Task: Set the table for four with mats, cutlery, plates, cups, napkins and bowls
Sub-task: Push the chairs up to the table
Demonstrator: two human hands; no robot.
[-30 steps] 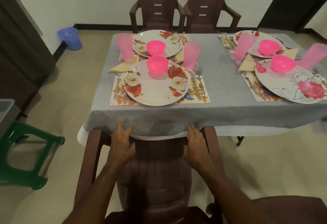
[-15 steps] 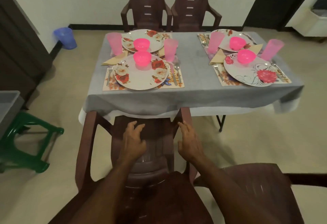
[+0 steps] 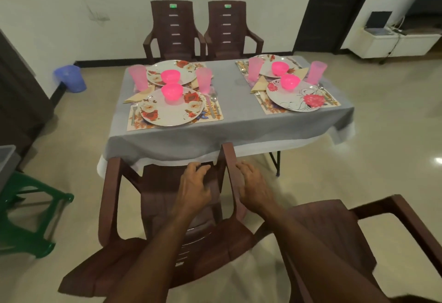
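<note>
While both hands reach over a tipped brown chair (image 3: 153,207) at the near edge, a table (image 3: 239,125) under a grey cloth stands laid for four. At far left a green stool (image 3: 31,209) stands on the floor, with a blue bin (image 3: 70,78) against the wall beyond it. On the table's left half, two floral plates (image 3: 172,109) lie on patterned mats (image 3: 134,123), each plate carrying a pink bowl (image 3: 171,93); pink cups (image 3: 138,77) stand to either side, a folded napkin (image 3: 138,97) lies at the left, and a fork (image 3: 134,109) and a spoon (image 3: 213,99) flank the nearer plate. Two more brown chairs (image 3: 174,30) stand side by side behind the table, each bearing a small green label whose writing is too small to read. The left hand (image 3: 195,188) hovers over the tipped chair's seat with its fingers loosely curled, holding nothing that can be seen; whether it touches the seat cannot be told. The right hand (image 3: 253,188) lies beside that chair's right armrest, fingers relaxed and slightly spread, and contact cannot be judged. The tipped chair blocks the near-left place at the table, and another brown chair (image 3: 354,231) stands at lower right. On the right half, two further plates, bowls, cups and napkins sit on mats. A white unit (image 3: 392,42) with cables stands at far right.
</note>
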